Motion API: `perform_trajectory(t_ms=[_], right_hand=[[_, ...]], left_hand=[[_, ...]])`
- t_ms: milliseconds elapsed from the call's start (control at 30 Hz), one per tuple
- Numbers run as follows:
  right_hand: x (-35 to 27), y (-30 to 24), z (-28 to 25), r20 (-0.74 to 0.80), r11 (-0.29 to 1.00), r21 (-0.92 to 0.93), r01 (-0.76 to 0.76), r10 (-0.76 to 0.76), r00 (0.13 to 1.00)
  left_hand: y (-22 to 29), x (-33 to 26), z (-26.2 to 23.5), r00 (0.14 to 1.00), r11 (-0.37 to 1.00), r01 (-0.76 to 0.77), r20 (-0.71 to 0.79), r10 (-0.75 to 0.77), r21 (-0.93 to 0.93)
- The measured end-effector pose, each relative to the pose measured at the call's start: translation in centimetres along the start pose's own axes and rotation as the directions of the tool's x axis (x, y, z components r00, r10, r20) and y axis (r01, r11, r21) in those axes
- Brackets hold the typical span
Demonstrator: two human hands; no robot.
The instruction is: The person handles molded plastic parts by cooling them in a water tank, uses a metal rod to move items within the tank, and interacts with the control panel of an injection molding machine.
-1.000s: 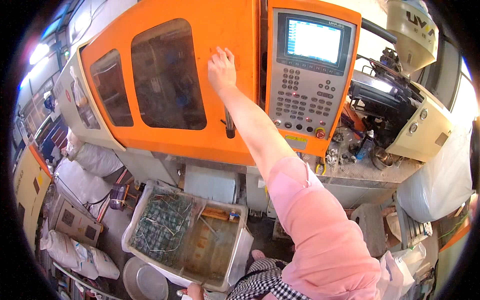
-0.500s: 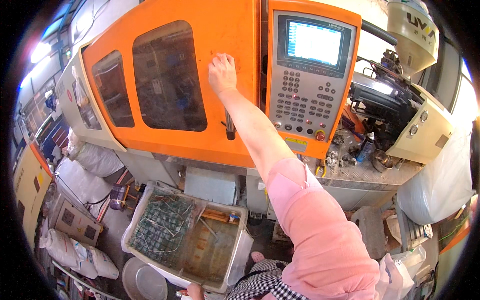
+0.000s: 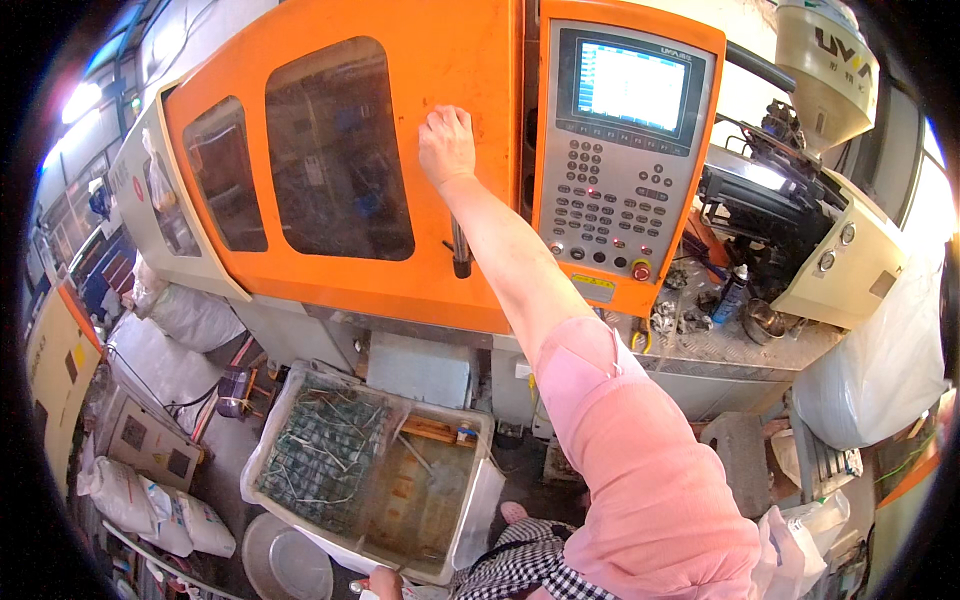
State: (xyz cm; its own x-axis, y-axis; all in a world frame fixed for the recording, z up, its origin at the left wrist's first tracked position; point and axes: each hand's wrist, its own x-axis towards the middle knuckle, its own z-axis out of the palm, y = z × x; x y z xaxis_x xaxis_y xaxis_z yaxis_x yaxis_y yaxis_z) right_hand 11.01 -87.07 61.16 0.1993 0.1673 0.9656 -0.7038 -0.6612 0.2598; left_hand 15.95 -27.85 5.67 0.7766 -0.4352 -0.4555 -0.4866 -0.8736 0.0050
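Note:
My right hand (image 3: 446, 148) is closed at the orange machine door (image 3: 330, 285), its fingers curled round the upper part of a dark upright door handle (image 3: 461, 252). The handle's lower end shows below my forearm; the rest is covered by my wrist. A dark window (image 3: 338, 150) lies left of the hand. At the bottom edge my left hand (image 3: 384, 582) shows only in part, beside the near rim of a white tub (image 3: 330, 545). Its fingers look closed, with a small pale thing by them that I cannot make out.
Right of the door stands a control panel (image 3: 610, 190) with a lit screen. The tub holds water, green netting and pale thin pieces. A round metal basin (image 3: 290, 560) and white sacks (image 3: 160, 510) stand at lower left. Pliers (image 3: 642, 338) lie on the machine ledge.
Almost nothing differs. The view has shifted very slightly, and my right hand stays in the same place on the door. The door has not visibly moved.

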Motion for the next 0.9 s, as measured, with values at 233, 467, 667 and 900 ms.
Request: perform_trajectory(t_ms=[233, 467, 667, 900], right_hand=[[0.3, -0.3, -0.3, 0.019, 1.000, -0.007, -0.010, 0.011, 1.000], [0.0, -0.1, 0.0, -0.012, 1.000, 0.013, -0.006, 0.006, 1.000], [0.2, -0.1, 0.0, -0.017, 1.000, 0.022, -0.003, 0.003, 1.000], [0.8, -0.6, 0.1, 0.015, 1.000, 0.013, -0.006, 0.005, 1.000]], left_hand=[[-0.3, -0.4, -0.3, 0.998, 0.999, -0.044, -0.033, 0.045, 0.032], [1.1, -1.6, -1.4, 0.997, 0.997, 0.072, -0.021, -0.072, -0.032], [0.3, -1.3, -1.1, 1.000, 1.000, 0.007, -0.030, -0.006, 0.013], [-0.5, -1.1, -0.1, 0.998, 0.999, 0.035, -0.057, -0.035, 0.015]])
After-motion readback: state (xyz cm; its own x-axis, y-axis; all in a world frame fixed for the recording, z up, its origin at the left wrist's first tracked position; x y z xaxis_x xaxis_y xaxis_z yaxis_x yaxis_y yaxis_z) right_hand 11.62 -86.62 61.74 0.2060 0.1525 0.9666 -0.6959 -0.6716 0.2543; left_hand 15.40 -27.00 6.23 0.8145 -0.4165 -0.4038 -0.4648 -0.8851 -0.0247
